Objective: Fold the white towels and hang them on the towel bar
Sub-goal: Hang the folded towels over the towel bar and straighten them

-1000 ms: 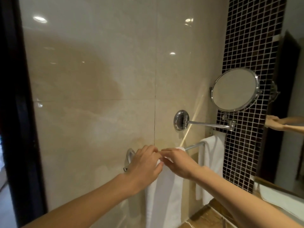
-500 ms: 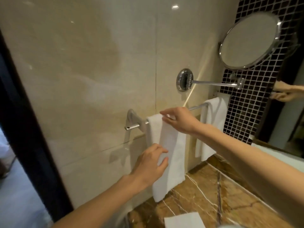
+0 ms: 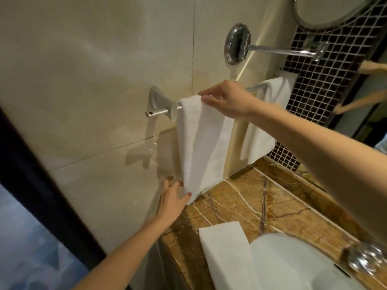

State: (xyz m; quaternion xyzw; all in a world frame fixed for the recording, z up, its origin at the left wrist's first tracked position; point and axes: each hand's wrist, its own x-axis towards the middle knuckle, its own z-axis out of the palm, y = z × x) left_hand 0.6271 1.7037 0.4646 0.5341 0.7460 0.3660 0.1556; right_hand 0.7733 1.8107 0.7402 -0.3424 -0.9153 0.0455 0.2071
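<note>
Moved: left hand (image 3: 172,198) has slid down the hanging towel (image 3: 201,143) to its bottom corner — thumb and fingers pinch it.
Top: right hand (image 3: 229,99) pinches the fold over the towel bar (image 3: 163,110).
Basin: folded towel (image 3: 222,245) lies against the sink (image 3: 297,250) rim.

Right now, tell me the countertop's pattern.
Brown marble countertop, white and dark veins; head view.

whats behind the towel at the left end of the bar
Beige wall tile shows around the towel; the tile directly behind is covered, as is the stretch of towel bar under its fold.
</note>
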